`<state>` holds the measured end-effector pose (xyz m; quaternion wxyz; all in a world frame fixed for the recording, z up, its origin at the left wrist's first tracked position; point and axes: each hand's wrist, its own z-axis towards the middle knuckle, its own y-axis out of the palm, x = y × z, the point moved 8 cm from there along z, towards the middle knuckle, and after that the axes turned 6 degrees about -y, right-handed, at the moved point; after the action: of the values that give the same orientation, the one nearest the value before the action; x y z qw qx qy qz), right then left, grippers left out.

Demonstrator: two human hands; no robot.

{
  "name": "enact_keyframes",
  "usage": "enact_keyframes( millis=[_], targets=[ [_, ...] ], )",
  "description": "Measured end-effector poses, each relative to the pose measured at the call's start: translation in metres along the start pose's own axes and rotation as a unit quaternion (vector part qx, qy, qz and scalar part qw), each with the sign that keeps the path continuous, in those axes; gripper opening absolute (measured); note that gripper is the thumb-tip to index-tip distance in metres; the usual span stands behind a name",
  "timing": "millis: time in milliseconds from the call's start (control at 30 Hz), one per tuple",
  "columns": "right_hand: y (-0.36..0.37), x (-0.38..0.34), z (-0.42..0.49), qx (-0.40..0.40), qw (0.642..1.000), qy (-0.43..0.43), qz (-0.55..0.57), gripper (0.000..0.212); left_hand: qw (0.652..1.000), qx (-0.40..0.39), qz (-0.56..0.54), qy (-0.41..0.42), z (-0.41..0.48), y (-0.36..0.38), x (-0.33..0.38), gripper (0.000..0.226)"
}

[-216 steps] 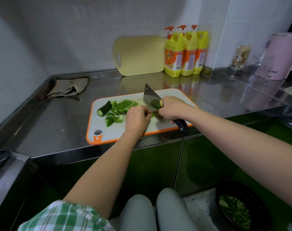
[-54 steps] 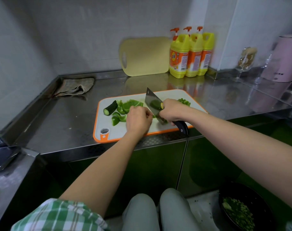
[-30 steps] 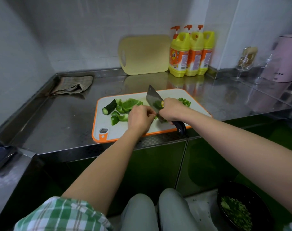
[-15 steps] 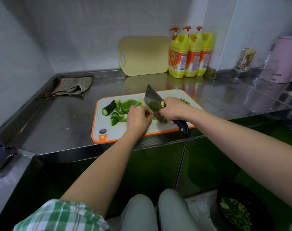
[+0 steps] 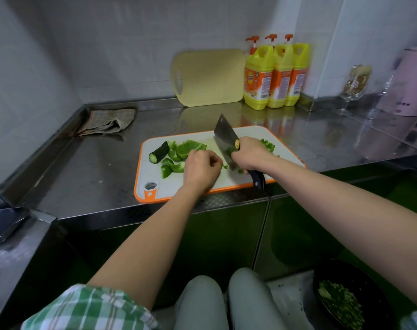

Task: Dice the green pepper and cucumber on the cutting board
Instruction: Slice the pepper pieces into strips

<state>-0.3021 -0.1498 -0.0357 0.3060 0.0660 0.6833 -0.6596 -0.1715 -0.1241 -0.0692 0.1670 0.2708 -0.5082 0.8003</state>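
Observation:
A white cutting board (image 5: 160, 179) with an orange rim lies on the steel counter. On its left part sit a dark cucumber stub (image 5: 159, 152) and several green pepper pieces (image 5: 187, 148). A small heap of diced pepper (image 5: 267, 145) lies at the board's far right. My right hand (image 5: 249, 153) grips the cleaver (image 5: 223, 136) by its black handle, blade tilted down onto the board. My left hand (image 5: 201, 169) rests on the board just left of the blade, fingers curled, pinching a small green pepper bit at the fingertips.
A beige cutting board (image 5: 208, 77) leans on the back wall beside three yellow soap bottles (image 5: 275, 75). A folded cloth (image 5: 106, 120) lies at back left. A glass (image 5: 354, 86) and pink kettle (image 5: 412, 82) stand right. A black bowl of diced greens (image 5: 345, 298) sits low right.
The cleaver has kept rising and falling beside my left hand, which has stayed on the board. The diced heap on the right is now more in view.

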Motion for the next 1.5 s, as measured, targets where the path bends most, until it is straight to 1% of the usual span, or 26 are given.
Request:
enact_keyframes(
  millis=[67,200,367,567,700,767,867,967,1067,1167,1233,1300,1367,1500],
  targets=[
    [-0.004,0.003,0.000,0.007,1.000,-0.007,0.004,0.015,1.000,0.008,-0.008,-0.008,-0.001,-0.003,-0.001,0.014],
    [-0.007,0.005,-0.003,-0.011,0.999,-0.010,0.035,0.010,0.999,0.027,0.016,-0.017,-0.005,-0.005,0.001,0.012],
    [0.004,-0.002,-0.009,-0.047,0.999,-0.010,0.015,0.010,1.000,0.021,0.012,-0.008,-0.005,-0.005,0.002,0.010],
    [0.011,-0.003,-0.005,-0.063,0.998,0.000,-0.003,0.009,1.000,0.015,0.005,-0.013,-0.001,-0.003,-0.001,0.011],
    [0.004,-0.001,-0.002,-0.037,0.999,0.010,-0.011,0.019,1.000,-0.005,-0.001,0.003,0.000,0.000,0.000,0.010],
    [-0.001,0.004,0.000,-0.017,1.000,0.011,-0.013,0.019,1.000,-0.010,0.007,0.008,-0.001,0.000,0.003,0.008],
    [-0.008,0.017,0.002,0.008,1.000,0.016,0.016,0.015,1.000,0.007,-0.016,-0.003,-0.001,-0.004,0.000,0.007],
    [-0.012,0.021,0.000,0.013,0.995,0.021,0.094,0.017,0.999,0.043,-0.019,-0.010,-0.005,-0.012,0.001,0.009],
    [-0.003,0.014,-0.006,-0.012,0.991,0.018,0.128,0.016,0.997,0.071,0.013,-0.010,-0.010,-0.018,0.008,0.010],
    [0.015,0.007,-0.016,-0.046,0.991,0.020,0.121,0.015,0.994,0.090,0.062,-0.011,-0.015,-0.021,0.011,0.012],
    [0.018,0.013,-0.017,-0.054,0.992,0.027,0.111,0.019,0.991,0.086,0.106,-0.009,-0.018,-0.020,0.013,0.015],
    [0.011,0.026,-0.016,-0.051,0.992,0.043,0.111,0.016,0.989,0.067,0.134,-0.004,-0.019,-0.017,0.016,0.019],
    [-0.005,0.044,-0.015,-0.030,0.991,0.063,0.111,0.011,0.989,0.039,0.143,0.002,-0.019,-0.011,0.019,0.022],
    [-0.031,0.074,-0.010,0.023,0.989,0.090,0.114,0.018,0.988,-0.005,0.155,0.008,-0.018,-0.003,0.025,0.028]
  ],
)
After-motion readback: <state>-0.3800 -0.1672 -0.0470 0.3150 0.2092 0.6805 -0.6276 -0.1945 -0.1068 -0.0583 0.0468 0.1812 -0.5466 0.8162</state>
